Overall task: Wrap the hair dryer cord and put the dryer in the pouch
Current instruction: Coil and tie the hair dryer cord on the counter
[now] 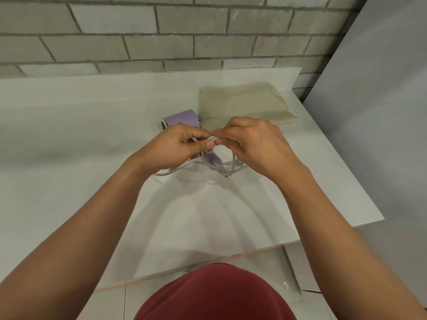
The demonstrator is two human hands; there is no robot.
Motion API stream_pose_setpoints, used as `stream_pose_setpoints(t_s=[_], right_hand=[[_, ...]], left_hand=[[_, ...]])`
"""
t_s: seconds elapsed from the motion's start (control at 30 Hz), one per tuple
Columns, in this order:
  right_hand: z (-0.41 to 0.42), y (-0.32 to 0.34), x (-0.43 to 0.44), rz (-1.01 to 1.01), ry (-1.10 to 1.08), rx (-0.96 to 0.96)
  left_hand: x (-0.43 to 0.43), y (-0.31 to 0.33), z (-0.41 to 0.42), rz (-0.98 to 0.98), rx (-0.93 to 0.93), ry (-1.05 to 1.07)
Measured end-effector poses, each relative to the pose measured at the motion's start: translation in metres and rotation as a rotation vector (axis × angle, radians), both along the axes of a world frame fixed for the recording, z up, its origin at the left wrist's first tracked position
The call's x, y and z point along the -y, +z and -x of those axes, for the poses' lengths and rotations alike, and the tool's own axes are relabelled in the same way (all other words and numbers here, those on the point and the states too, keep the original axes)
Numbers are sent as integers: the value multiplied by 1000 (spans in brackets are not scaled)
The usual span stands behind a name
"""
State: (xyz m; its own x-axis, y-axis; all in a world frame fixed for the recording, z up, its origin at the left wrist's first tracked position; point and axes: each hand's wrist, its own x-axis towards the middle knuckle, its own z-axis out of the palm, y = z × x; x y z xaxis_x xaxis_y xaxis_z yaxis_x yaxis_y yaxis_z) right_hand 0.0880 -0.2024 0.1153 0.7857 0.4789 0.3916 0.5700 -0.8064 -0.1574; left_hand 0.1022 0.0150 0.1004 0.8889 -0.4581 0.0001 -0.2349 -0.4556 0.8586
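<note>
the grey cord is pinched by the left hand. the purple dryer is seen at 12 o'clock from that hand. the cord is pinched by the right hand too. the pouch is laid flat at 12 o'clock from it. the cord is judged thin, bendy and light; its loops should be held tight.

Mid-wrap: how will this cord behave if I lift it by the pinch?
The cord is likely light: fingertips of the left hand and right hand carry its strands. It seems springy, not limp; its loops hang in open curves. Released, they would probably splay over the table.
</note>
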Motion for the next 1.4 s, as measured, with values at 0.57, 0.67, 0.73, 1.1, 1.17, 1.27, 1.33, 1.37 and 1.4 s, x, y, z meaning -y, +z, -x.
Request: stream_pose_setpoints(t_s=[0.57, 0.67, 0.73, 1.1, 1.17, 1.27, 1.33, 1.37, 1.4], right_hand=[[7, 2, 12, -593, -212, 166], [9, 2, 15, -586, -299, 16], [8, 1, 22, -347, -405, -106], [21, -2, -25, 107, -199, -3], [20, -2, -23, 105, -208, -19], [24, 2, -20, 8, -208, 63], [26, 7, -15, -95, -222, 111], [26, 8, -12, -137, -231, 134], [26, 10, -9, -175, -231, 154]], left_hand=[[-5, -1, 4, -6, -38, 35], [-5, 0, 2, -46, 70, 77], [-7, -1, 1, -53, 64, 73], [-10, -9, 8, -77, 208, 20], [-12, -9, 9, -92, 207, 13], [-15, -13, 6, -148, 232, 34], [-17, -15, 6, -152, 224, 48], [-18, -15, 8, -148, 221, 44], [-18, -15, 10, -136, 219, 34]])
